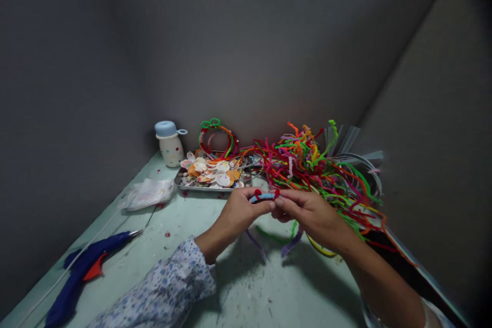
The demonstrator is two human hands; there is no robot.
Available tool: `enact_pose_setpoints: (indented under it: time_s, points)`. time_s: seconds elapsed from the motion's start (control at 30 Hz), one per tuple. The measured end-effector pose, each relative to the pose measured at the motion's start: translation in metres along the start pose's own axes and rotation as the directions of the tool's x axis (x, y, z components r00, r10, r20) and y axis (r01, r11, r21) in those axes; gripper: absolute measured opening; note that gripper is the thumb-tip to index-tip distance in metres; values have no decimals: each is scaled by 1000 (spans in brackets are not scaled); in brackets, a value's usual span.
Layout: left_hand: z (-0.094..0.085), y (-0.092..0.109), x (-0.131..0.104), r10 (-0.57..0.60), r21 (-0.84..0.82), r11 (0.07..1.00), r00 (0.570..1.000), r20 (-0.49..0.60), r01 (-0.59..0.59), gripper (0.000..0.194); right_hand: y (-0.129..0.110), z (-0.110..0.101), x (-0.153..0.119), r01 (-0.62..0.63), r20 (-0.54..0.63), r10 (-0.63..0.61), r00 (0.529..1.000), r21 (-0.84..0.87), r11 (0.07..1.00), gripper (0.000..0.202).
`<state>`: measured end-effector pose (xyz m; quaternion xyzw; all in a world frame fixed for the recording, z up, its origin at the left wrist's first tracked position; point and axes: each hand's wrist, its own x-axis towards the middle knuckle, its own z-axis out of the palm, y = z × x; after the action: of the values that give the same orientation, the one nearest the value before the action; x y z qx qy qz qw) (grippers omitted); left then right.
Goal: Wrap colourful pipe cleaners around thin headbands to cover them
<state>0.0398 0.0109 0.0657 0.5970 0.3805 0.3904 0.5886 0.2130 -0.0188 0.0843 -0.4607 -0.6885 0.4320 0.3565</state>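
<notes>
My left hand [246, 205] and my right hand [307, 210] meet over the middle of the table, both pinching a headband [266, 197]. Its top is wrapped in light blue pipe cleaner, with a red fuzzy bit at each side. Two purple-covered ends [292, 245] of the band hang below my hands. The thumbs and fingers of both hands are closed on the blue part, and the fingers hide some of the band. Behind my right hand lies a large heap of colourful pipe cleaners [300, 164].
A metal tray [200, 188] holds petal-like pieces and beads, with a finished-looking colourful headband [230, 138] behind. At left are a white bottle with a blue lid [171, 148], a plastic bag [149, 193] and a blue glue gun [86, 266] with its cord. Grey walls enclose the table [246, 297].
</notes>
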Motion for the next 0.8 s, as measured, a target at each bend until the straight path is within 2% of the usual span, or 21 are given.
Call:
enact_pose_setpoints:
  time_s: [0.2, 0.33, 0.4, 0.8]
  points:
    - [-3, -2, 1, -17, 48, 999, 999, 31, 15, 19, 6, 4, -1, 38, -17, -40, 999, -105, 994, 32]
    - [-4, 2, 1, -22, 85, 996, 999, 33, 19, 20, 1, 2, -3, 30, -119, -57, 991, -220, 975, 22]
    - [-4, 5, 1, -37, 125, 992, 999, 18, 34, 20, -1, 1, -4, 31, -161, -70, 985, -231, 972, 24]
    - [-3, 10, -2, -42, 241, 970, 999, 22, 36, 21, -5, -1, -5, 30, -137, -72, 988, -288, 957, 18]
